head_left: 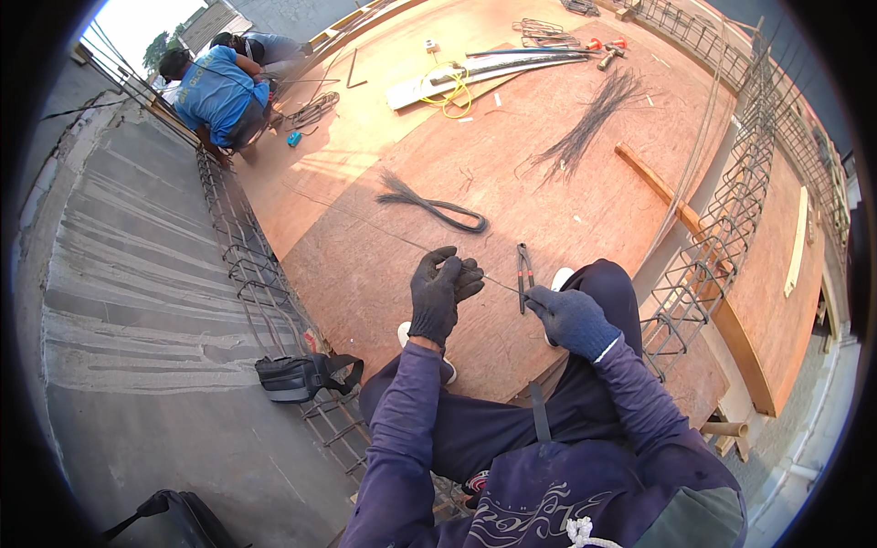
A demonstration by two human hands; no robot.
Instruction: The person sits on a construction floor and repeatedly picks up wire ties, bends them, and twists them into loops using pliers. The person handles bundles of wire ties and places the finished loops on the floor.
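A long thin tie wire (501, 284) runs between my two gloved hands, its far part trailing off to the upper left over the plywood deck. My left hand (442, 294), in a dark glove, has its fingers curled round the wire. The wire's near end is pinched in my right hand (575, 321), in a dark blue knitted glove. Just beyond the right hand lie pincers (523, 274) with red and black handles. Farther off sits a bundle of tie wire (434, 203) bent into a loop. A loose sheaf of straight wires (594, 119) is spread beyond it.
Rebar cages (731, 215) line the right side and another cage (239, 265) the left, with a black bag (306, 376) on it. A timber (662, 187) crosses at right. Far left, a person in blue (219, 91) crouches beside another. Yellow cord (452, 91) lies on pale boards.
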